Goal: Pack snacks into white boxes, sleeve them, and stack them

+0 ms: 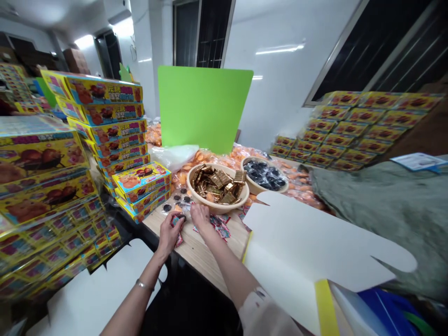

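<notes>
My left hand (169, 233) is over the table's front edge, its fingers closed on a small red-and-blue printed packet (178, 239). A dark round piece shows at its fingertips. Close beside it, my right hand (200, 216) has its fingers drawn together, pointing down at the table; what they hold, if anything, is hidden. Several black round pieces (167, 207) in clear wrap lie just beyond both hands. More printed packets (221, 227) are scattered by my right wrist. A beige bowl (219, 209) of gold-coloured wrapped pieces (219, 182) stands behind my right hand.
Another bowl (259, 188) has black wrapped pieces. Bagged orange pieces (250, 151) spread behind it, before a green board (205, 107). Yellow boxes (115, 123) are stacked at left, more boxes (350, 128) at right. An open white carton (308, 238) stands beside my right arm.
</notes>
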{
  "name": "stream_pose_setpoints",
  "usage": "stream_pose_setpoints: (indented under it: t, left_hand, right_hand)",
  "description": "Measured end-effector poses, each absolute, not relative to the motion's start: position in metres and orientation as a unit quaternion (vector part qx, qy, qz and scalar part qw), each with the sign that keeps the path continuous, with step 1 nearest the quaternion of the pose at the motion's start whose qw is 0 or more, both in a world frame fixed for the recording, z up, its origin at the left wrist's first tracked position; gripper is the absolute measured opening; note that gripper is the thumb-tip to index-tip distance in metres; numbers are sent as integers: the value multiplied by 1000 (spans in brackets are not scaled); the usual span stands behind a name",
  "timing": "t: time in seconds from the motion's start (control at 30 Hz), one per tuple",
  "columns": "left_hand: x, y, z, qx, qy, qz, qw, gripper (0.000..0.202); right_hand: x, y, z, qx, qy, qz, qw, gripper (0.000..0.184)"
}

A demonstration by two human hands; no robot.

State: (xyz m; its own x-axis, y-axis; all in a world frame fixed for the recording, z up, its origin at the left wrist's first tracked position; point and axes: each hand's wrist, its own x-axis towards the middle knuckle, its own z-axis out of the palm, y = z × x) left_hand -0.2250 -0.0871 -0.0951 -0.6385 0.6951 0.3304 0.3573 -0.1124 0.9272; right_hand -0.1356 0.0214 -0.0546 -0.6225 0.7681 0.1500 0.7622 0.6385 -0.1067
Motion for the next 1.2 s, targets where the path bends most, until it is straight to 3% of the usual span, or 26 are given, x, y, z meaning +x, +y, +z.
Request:
stream_pose_setpoints:
  t: [0.3,0.5,0.63,0.73,0.8,0.97,1.2]
  left_hand:
    - [-226,-90,-83,327,610,699,180,43]
    - [-215,-96,-44,319,563,697,310,63]
    - [-169,-96,-15,396,517,622,435,53]
    - [-122,-78,0,534,506,535,415,36]
    - [-88,-59,3,634,514,462,348,26]
    - [-27,-19,-12,767,539,257,236,16]
    - [-39,-12,-25,788,521,255,206,17]
  right_hand:
    - [-123,5,-31,-424,-849,140,284,29]
    - [-80,-19,-20,-406,-787,238,399,31]
    - [-5,-44,-22,-426,-655,402,477,29]
    - [64,-57,-25,-492,-553,424,523,33]
    - [102,-59,-29,-553,-530,395,507,33]
    - [141,-52,-50,-627,-551,405,374,21]
    - [133,-55,-60,-625,-623,406,238,20]
